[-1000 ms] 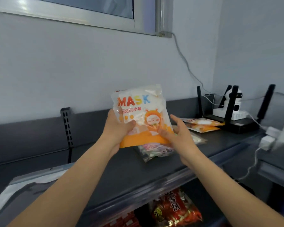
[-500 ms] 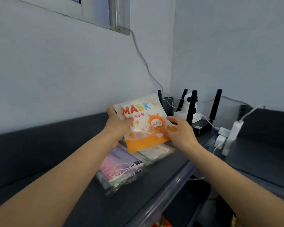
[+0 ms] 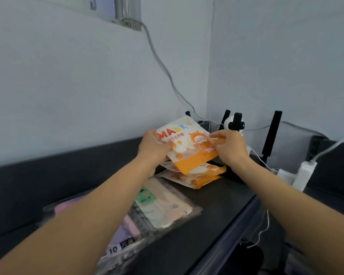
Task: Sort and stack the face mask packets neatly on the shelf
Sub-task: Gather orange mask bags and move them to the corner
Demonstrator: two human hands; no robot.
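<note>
An orange and white mask packet (image 3: 189, 147) printed MASK is held between both hands, just above two matching orange packets (image 3: 199, 175) stacked on the dark shelf (image 3: 216, 215). My left hand (image 3: 153, 147) grips its left edge with the thumb on top. At the packet's right edge, my right hand (image 3: 229, 146) pinches it. Nearer me lie a clear packet with pale masks (image 3: 167, 205) and a purple-pink packet (image 3: 123, 235), partly hidden under my left forearm.
A black router with upright antennas (image 3: 270, 135) and a small white camera (image 3: 234, 124) stand in the corner behind the packets. White chargers and cables (image 3: 304, 173) sit to the right. The shelf's front edge runs diagonally at lower right.
The view swung right toward the corner. Both hands carried the orange packet forward and lower, over the stacked orange packets.
</note>
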